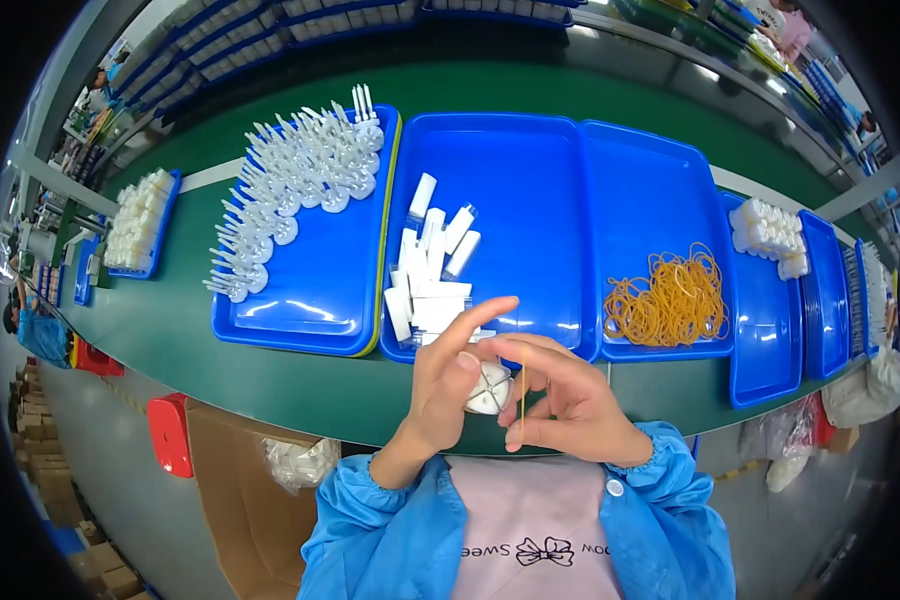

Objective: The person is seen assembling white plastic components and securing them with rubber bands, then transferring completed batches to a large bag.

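My left hand (438, 385) is in front of the middle blue tray, its index finger stretched out. It holds a small white rounded part (490, 388) with thin dark lines crossing on its face; the fingers behind the part are hidden. Close by on the right, my right hand (570, 400) holds a yellow rubber band (523, 395), pulled into a straight upright line between thumb and index finger. The band stands just right of the white part. Beyond the hands, several white block-shaped pieces with clear ends (435, 250) lie loosely in the middle blue tray (510, 140).
A pile of yellow rubber bands (670, 300) fills the near part of a blue tray (640, 170). Left of centre, another tray (310, 315) carries rows of white spiked parts (310, 160). White parts (770, 235) sit farther right. An open cardboard box (240, 490) stands below the green table's edge.
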Tool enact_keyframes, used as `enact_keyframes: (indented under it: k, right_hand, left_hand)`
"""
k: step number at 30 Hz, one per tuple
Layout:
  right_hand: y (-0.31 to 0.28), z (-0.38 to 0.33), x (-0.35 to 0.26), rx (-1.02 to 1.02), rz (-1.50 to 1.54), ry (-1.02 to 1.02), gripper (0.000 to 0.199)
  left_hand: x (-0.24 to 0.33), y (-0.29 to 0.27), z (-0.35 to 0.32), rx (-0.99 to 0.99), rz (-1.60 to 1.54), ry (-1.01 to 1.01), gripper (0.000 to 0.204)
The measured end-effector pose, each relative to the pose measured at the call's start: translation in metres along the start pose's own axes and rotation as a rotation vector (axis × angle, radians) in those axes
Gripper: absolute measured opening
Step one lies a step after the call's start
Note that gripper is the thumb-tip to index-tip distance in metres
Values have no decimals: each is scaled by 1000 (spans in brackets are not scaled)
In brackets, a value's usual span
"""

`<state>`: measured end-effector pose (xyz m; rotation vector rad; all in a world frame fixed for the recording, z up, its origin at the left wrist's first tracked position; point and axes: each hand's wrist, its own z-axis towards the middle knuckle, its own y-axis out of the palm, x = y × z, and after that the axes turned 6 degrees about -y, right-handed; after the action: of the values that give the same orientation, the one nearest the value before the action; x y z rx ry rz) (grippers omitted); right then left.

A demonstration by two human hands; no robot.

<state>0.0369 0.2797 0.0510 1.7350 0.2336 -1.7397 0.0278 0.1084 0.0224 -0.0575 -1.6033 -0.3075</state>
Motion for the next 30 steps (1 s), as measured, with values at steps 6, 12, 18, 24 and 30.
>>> enact_keyframes:
  k: [6,12,18,24,30]
  right_hand:
    - [2,0,5,46,-150,-47,63]
    - [-1,2,4,74,-892,-383,35]
    - [-37,-23,-23,308,-940,-325,27]
    - [-174,-111,-81,1055,-1175,-367,32]
    - [-291,-177,-88,1283,-1469,-178,38]
  left_hand:
    - [-3,1,-1,13,135,93,66]
    - [3,4,-1,-15,521,117,59]
    - [15,7,9,17,569,206,102]
    - [0,-85,2,454,519,215,50]
    - [-4,-159,-11,732,517,107,31]
